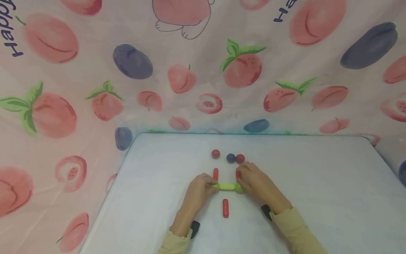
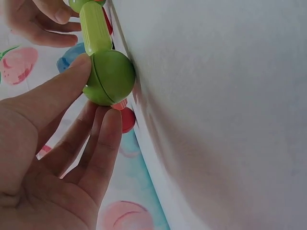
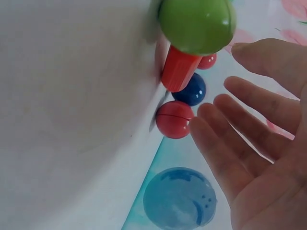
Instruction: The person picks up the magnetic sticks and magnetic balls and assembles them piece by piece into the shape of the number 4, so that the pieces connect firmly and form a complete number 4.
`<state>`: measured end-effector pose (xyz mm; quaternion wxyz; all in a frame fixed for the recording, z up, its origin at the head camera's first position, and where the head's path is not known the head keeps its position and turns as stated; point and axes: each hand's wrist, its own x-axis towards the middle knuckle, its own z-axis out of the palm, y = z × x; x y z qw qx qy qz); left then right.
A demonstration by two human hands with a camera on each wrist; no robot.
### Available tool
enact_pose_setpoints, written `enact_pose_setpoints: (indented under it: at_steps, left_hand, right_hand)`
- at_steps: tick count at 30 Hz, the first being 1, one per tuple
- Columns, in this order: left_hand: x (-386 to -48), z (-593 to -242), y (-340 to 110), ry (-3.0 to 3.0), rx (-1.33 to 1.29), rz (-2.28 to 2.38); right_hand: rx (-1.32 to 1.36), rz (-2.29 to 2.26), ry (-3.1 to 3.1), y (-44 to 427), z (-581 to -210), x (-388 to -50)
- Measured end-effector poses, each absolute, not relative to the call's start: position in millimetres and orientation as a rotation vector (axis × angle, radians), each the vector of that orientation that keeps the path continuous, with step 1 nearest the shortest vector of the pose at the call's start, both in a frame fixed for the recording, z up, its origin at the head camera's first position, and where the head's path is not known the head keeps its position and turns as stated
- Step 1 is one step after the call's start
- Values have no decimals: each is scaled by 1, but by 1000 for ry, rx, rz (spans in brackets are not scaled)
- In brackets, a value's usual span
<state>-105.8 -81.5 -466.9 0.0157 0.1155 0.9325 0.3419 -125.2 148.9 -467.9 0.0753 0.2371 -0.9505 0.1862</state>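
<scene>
A yellow-green rod (image 1: 227, 187) lies between two green balls, forming a bar on the table. My left hand (image 1: 199, 192) pinches the left green ball (image 2: 111, 77) between thumb and fingers. At the other end, my right hand (image 1: 259, 182) is beside the right green ball (image 3: 197, 24), its fingers spread and extended in the right wrist view. From that ball a red rod (image 3: 181, 69) points toward the far side. Another red rod (image 1: 215, 174) stands out beyond the left ball, its near end partly hidden by my left fingers.
Beyond the rods lie a red ball (image 1: 215, 153), a blue ball (image 1: 231, 158) and a second red ball (image 1: 240, 158); the latter two sit side by side. A loose red rod (image 1: 225, 208) lies nearer me on the white table (image 1: 142, 211). Fruit-printed cloth (image 1: 196, 70) hangs behind.
</scene>
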Motion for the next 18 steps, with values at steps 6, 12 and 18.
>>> enact_pose_setpoints:
  at_steps: [6,12,18]
  left_hand:
    - [-106,-467,-82,2893,352,1075]
    - [-106,-468,-82,2884,341,1085]
    - [-106,-468,-81,2890,330,1082]
  right_hand:
    - [638,534,-2932,149,-469,-134]
    - [593,594,-2949,151,-469,-142]
    - [516,655,-2988,148,-469,-149]
